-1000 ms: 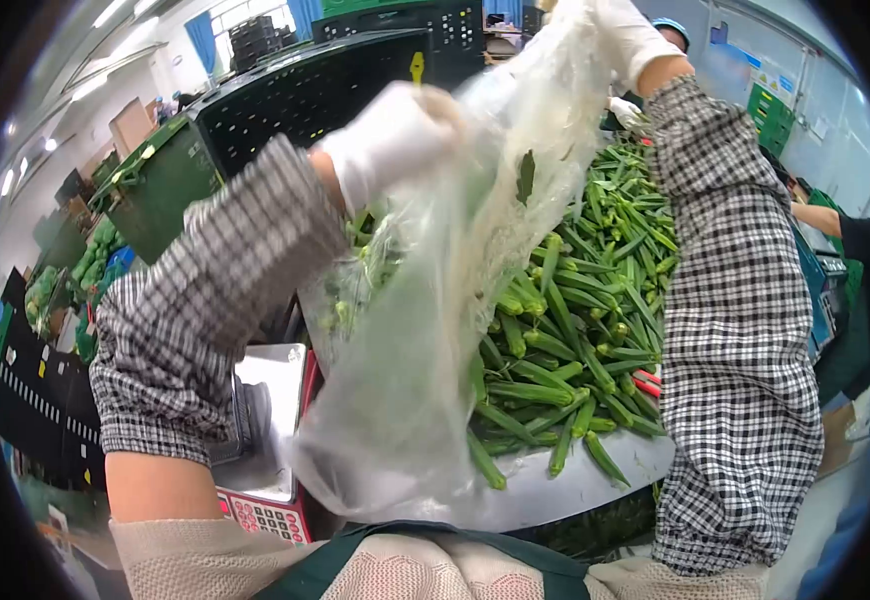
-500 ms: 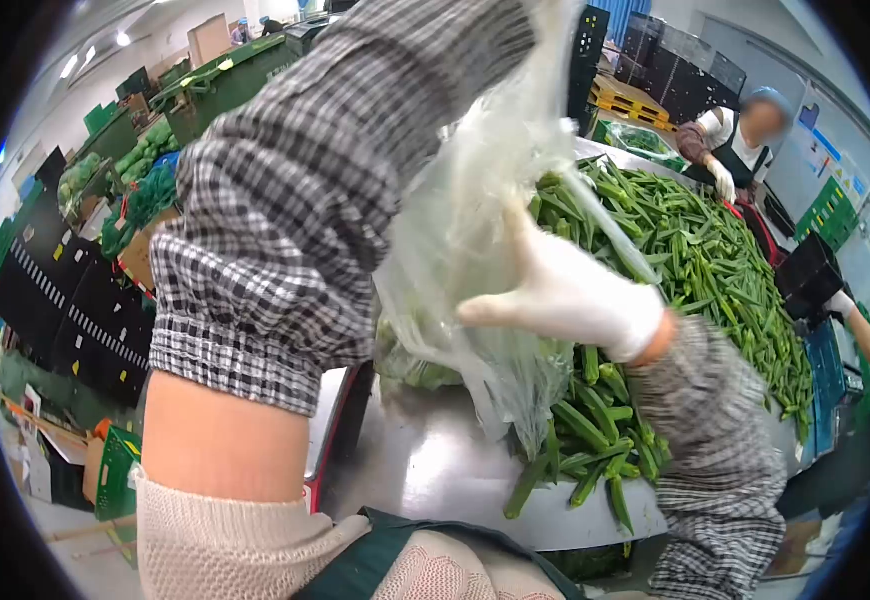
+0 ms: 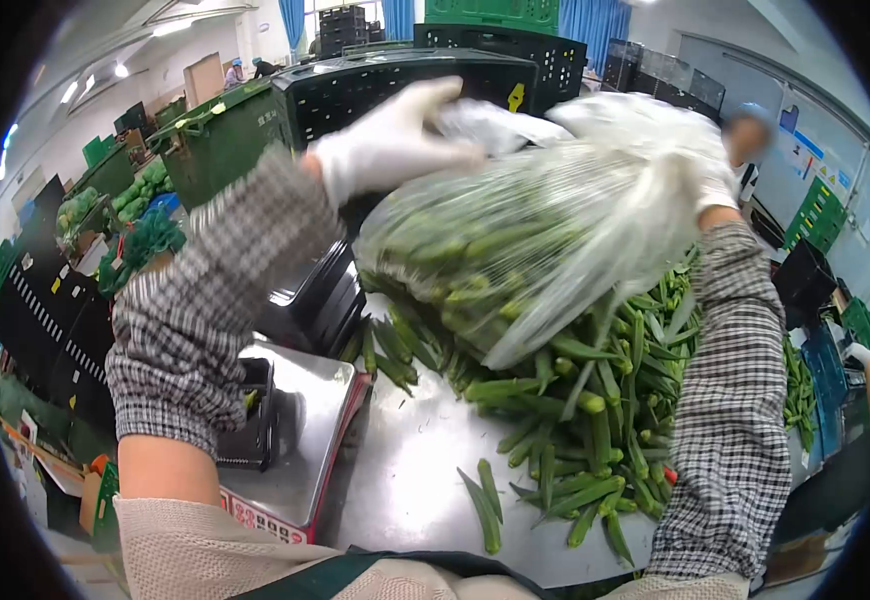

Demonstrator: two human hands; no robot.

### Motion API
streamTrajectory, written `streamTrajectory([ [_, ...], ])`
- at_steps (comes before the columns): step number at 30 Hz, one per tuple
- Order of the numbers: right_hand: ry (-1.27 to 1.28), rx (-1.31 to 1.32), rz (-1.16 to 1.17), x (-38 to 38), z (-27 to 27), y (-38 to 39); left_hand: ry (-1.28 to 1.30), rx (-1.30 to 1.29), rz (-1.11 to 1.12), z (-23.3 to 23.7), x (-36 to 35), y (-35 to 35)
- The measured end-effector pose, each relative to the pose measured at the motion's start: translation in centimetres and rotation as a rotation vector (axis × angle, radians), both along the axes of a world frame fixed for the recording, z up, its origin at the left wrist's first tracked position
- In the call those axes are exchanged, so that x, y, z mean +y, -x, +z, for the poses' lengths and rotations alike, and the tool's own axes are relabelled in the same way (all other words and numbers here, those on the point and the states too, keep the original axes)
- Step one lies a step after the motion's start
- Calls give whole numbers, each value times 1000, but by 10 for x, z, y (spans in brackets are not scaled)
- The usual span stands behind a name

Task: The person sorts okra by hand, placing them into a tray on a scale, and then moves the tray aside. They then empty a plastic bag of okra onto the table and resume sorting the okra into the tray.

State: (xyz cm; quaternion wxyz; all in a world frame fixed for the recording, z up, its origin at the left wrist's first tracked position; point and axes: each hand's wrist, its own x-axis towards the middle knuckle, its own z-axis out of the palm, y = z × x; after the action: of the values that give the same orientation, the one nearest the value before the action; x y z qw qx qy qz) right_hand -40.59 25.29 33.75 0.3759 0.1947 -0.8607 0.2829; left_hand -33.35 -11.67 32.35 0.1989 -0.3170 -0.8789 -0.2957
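Note:
A clear plastic bag [image 3: 535, 230] with okra inside is tilted above the steel table [image 3: 395, 480]. My right hand [image 3: 710, 185], white-gloved, grips the bunched plastic at the bag's right side. At the bag's upper left, my left hand [image 3: 395, 140], also gloved, has its thumb and fingers apart; whether it touches the plastic is blurred. Loose okra [image 3: 595, 460] lies in a heap under and beside the bag, with a few pods near the table's front.
A scale [image 3: 305, 430] with a black tray [image 3: 248, 415] stands at the left, with stacked black trays [image 3: 320, 300] behind it. Black crates [image 3: 405, 85] and a green bin [image 3: 220, 140] stand farther back. A co-worker [image 3: 750, 140] is at the back right; another person's gloved hand [image 3: 860, 353] shows at far right.
The bag has gone from hanging upright at centre to lying tilted across the heap. My right hand has moved up and right to its gathered plastic; my left hand has come into view.

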Motion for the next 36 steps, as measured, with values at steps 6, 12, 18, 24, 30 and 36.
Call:
streamTrajectory([
  [6,206,-153,-60,137,-13,-28,311,-129,25,-86,40,-9],
  [12,331,-204,-89,200,-25,-57,247,-222,-14,-102,129,10],
  [18,218,-78,83,132,54,-19,148,-191,-57,-92,166,12],
  [24,22,-241,215,-14,86,0,279,61,491,-21,99,34],
  [30,-56,-567,331,-51,37,-7,-184,-21,785,-77,-168,200],
  [36,74,-602,315,-18,13,4,120,-752,678,-7,-104,67],
])
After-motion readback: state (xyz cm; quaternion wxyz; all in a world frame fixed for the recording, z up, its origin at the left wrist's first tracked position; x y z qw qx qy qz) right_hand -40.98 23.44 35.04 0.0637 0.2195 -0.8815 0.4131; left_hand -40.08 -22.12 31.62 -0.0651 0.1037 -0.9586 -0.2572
